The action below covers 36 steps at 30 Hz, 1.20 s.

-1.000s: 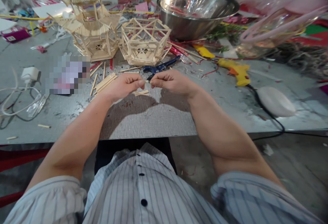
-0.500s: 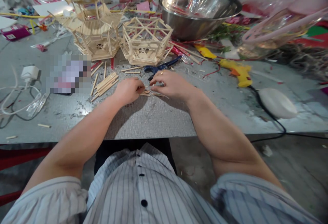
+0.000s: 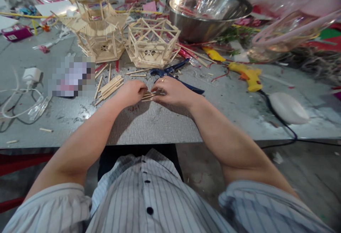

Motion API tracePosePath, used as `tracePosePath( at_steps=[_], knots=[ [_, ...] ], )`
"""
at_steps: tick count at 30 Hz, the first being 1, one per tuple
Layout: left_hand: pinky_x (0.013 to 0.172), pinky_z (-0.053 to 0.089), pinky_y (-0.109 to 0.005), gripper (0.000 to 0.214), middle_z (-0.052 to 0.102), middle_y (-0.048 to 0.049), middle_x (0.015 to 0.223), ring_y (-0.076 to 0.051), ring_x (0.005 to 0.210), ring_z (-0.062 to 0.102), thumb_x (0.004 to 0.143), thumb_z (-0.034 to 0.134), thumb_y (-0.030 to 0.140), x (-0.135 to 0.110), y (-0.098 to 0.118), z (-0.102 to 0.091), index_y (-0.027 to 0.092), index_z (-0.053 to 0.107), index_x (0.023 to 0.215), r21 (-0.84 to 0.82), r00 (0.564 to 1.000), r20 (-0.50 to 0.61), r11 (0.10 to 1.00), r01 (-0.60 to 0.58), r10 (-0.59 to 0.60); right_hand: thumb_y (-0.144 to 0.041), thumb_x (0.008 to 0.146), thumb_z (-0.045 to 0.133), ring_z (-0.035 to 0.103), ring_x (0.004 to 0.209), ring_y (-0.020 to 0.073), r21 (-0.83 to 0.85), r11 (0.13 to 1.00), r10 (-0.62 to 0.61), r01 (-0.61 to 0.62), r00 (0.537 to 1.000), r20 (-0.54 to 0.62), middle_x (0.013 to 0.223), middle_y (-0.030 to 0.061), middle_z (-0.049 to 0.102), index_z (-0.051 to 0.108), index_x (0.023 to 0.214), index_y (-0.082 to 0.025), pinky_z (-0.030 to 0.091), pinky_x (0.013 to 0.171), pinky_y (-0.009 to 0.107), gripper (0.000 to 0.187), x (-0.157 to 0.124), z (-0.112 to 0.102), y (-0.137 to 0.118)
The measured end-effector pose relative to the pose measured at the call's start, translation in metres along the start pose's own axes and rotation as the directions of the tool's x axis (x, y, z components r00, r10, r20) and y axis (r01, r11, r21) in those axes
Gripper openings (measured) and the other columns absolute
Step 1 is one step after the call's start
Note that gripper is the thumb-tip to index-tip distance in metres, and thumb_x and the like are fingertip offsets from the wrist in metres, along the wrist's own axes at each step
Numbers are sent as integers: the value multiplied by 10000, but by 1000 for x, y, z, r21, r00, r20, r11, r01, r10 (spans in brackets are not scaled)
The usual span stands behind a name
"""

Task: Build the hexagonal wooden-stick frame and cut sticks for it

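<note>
My left hand [image 3: 132, 92] and my right hand [image 3: 173, 92] meet low over the grey table [image 3: 160, 122], both pinched on a few short wooden sticks [image 3: 148, 96] lying between them. A loose pile of sticks [image 3: 109, 85] lies just left of my left hand. Blue-handled pliers [image 3: 170, 72] lie right behind my right hand. Behind them stand an open hexagonal stick frame [image 3: 151, 42] and a taller stick-built pagoda model [image 3: 93, 26].
A big steel bowl [image 3: 207, 12] stands at the back. A yellow glue gun [image 3: 246, 74] with a black cord lies to the right, near a white oval object [image 3: 287, 106]. A white charger and cable [image 3: 26, 83] sit at the left. Craft scraps crowd the far table.
Both hands have dropped from a raised pinch down to the table top and now gather the short sticks there. The pliers' handle shows more behind the right hand.
</note>
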State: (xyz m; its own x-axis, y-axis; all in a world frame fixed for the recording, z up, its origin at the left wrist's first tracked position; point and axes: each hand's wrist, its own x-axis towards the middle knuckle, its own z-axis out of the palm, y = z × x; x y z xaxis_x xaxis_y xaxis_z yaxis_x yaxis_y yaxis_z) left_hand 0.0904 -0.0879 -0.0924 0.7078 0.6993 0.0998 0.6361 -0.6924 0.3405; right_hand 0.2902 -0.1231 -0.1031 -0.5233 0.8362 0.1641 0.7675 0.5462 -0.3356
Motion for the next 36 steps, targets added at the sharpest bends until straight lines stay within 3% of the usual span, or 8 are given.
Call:
tracePosePath(
  at_steps=[3,7,15,20,28,36],
  knots=[
    [719,404,-319,269,713,-90,878,-188,802,587,848,456,151,-1,0,-4,158,724,848,43,999,35,999,29,-30,-348,791,640,573,958,226,-2,1000,-22,22,1000,19,1007,106,674,706,1047,-184,413,880,382,311,1,1,0],
    [711,402,-318,255,707,-93,881,-203,811,600,860,495,207,-3,4,-8,159,739,913,96,995,95,995,-17,8,-306,806,619,579,962,218,-26,999,-45,46,998,34,1036,98,681,714,1037,-199,414,872,375,272,3,5,0],
    [651,382,-275,315,702,-79,923,-205,811,625,819,609,452,-4,3,-12,210,731,982,111,981,194,993,-40,18,-257,827,607,578,887,190,-19,999,-38,39,997,61,904,79,697,721,954,-169,405,839,339,192,4,6,-7],
    [648,376,-286,291,702,-73,930,-219,836,626,822,569,409,-4,0,-11,212,725,969,120,975,223,991,-54,26,-295,880,540,598,891,196,6,1000,-19,19,993,120,931,90,714,719,980,-163,396,830,336,243,5,4,-13],
    [702,413,-295,308,711,-78,968,-225,887,636,845,526,377,-4,5,-16,198,720,1004,148,961,276,988,-37,-5,-299,852,583,599,862,197,21,1000,4,-7,988,151,923,95,711,719,1014,-151,390,787,321,258,5,0,-16],
    [760,437,-287,284,741,-81,1000,-206,909,651,840,543,257,-3,4,-15,173,742,1024,95,970,240,995,27,-49,-295,831,582,576,780,160,113,972,207,-207,978,12,921,80,707,723,970,-168,395,719,290,236,-1,-13,-5]
  ],
)
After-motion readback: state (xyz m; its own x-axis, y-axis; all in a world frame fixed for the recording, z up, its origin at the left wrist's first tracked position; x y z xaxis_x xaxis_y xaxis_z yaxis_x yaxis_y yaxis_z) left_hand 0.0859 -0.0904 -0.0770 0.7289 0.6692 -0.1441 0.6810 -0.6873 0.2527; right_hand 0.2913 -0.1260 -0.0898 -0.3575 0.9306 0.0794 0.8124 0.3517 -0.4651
